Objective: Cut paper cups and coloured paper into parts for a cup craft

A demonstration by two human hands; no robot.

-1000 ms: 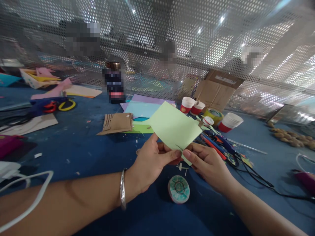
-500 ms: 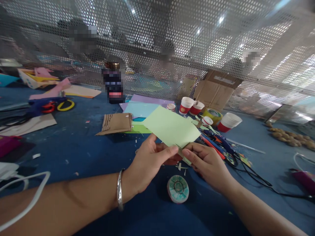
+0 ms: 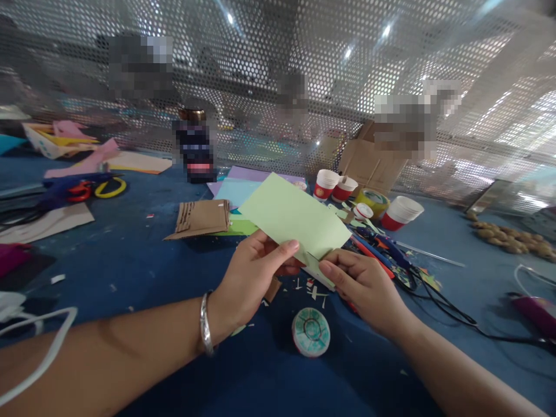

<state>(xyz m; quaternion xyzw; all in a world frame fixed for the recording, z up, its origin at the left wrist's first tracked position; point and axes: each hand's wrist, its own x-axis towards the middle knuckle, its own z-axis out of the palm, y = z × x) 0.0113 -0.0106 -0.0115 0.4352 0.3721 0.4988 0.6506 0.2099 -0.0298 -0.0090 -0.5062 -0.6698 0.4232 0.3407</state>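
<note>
A light green sheet of paper [image 3: 295, 217] is held up over the table, tilted toward me. My left hand [image 3: 256, 269] is closed on its near edge, thumb on top and fingers underneath. My right hand [image 3: 365, 284] pinches a narrow strip [image 3: 319, 270] at the sheet's near right edge. A slit shows between this strip and the rest of the sheet. Below my hands lies a round disc [image 3: 311, 332] with a teal segmented pattern. Paper scraps [image 3: 318, 294] and a small brown cardboard piece [image 3: 273, 289] are scattered near it.
Corrugated cardboard [image 3: 203, 216] lies left of the sheet. Paper cups [image 3: 402, 212], yellow tape [image 3: 373, 202] and a glue gun [image 3: 393, 249] with its cable are at right. Yellow-handled scissors [image 3: 110, 187] lie at left. A perforated metal screen [image 3: 260, 75] stands behind the blue table [image 3: 152, 255].
My left hand has slid left along the paper's near edge, away from my right hand. The slit beside the strip looks longer. The whole view has shifted slightly.
</note>
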